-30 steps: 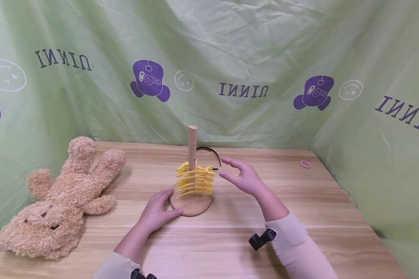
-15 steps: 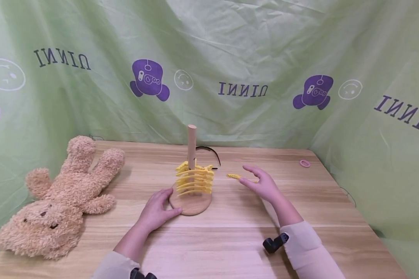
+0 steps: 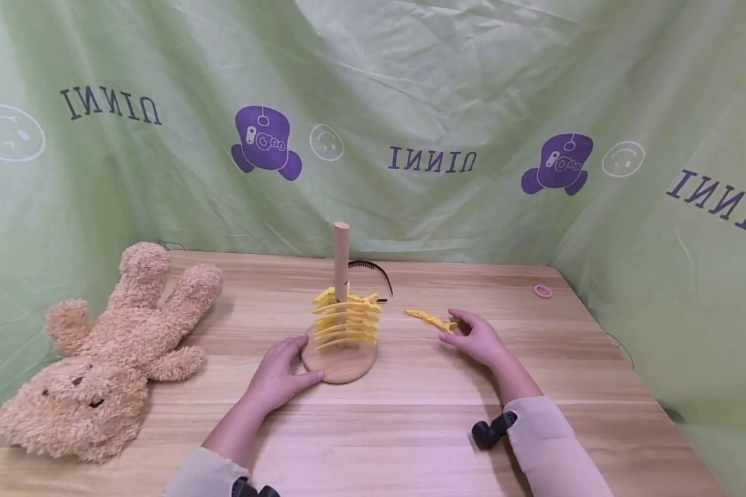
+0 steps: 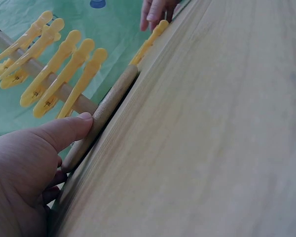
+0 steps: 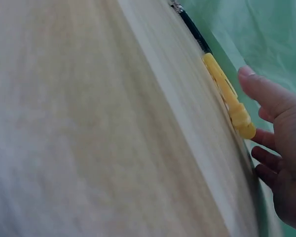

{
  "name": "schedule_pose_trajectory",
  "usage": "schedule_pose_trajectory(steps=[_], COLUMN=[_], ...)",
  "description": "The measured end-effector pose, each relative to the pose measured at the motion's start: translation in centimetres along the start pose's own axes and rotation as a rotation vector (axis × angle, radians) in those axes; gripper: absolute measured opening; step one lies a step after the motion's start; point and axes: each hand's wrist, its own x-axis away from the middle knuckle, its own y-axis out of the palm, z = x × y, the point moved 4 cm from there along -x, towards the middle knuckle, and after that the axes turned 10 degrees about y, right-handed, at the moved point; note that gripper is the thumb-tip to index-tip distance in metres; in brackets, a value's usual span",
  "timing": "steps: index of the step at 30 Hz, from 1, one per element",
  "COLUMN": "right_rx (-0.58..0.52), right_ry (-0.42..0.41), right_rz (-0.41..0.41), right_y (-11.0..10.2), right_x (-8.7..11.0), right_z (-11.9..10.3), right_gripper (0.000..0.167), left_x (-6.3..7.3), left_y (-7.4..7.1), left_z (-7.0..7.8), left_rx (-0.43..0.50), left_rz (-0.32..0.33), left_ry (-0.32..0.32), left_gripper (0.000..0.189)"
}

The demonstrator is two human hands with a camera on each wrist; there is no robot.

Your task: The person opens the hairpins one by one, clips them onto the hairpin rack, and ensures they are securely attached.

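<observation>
A wooden stand has an upright post and a round base. Several yellow hair clips are clamped on the post, one above another. My left hand grips the base's near left edge, the thumb lying over the rim in the left wrist view. To the right of the stand, one loose yellow hair clip lies on the table. My right hand is at that clip's right end. In the right wrist view its thumb is apart from the clip, and a fingertip is at the clip's end.
A plush bear lies on its back on the left. Behind the post is a black toothed headband. A pink ring lies at the far right of the wooden table. Green curtains surround the table's back and sides.
My right hand has moved away from the stand, to the right and toward me, reaching the loose hair clip, which now shows in full. The left hand stays on the base.
</observation>
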Motion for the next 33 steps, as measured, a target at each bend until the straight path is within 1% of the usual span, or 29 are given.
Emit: schedule_pose_trajectory(steps=[4, 9, 15, 19, 25, 33], right_rx=[-0.013, -0.007, 0.042, 0.041, 0.014, -0.092], right_ry=[0.006, 0.0, -0.036, -0.043, -0.028, 0.012], right_rz=[0.019, 0.038, 0.072, 0.092, 0.102, 0.07], right_y=[0.1, 0.1, 0.3, 0.3, 0.3, -0.5], right_x=[-0.2, -0.3, -0.3, -0.2, 0.1, 0.4], right_z=[0.9, 1.2, 1.3, 1.3, 1.0, 0.0], right_gripper=[0.071, 0.068, 0.055, 0.049, 0.047, 0.052], left_x=[0.0, 0.0, 0.0, -0.1, -0.1, -0.2], left_y=[0.0, 0.1, 0.2, 0.3, 0.3, 0.3], left_z=[0.0, 0.0, -0.1, -0.3, -0.3, -0.4], left_rx=[-0.007, -0.011, -0.001, 0.005, 0.004, -0.001], left_rz=[0.007, 0.02, 0.011, 0.002, 0.0, 0.003], left_ry=[0.007, 0.024, 0.008, -0.002, -0.006, -0.006], left_gripper=[0.081, 0.08, 0.079, 0.08, 0.081, 0.081])
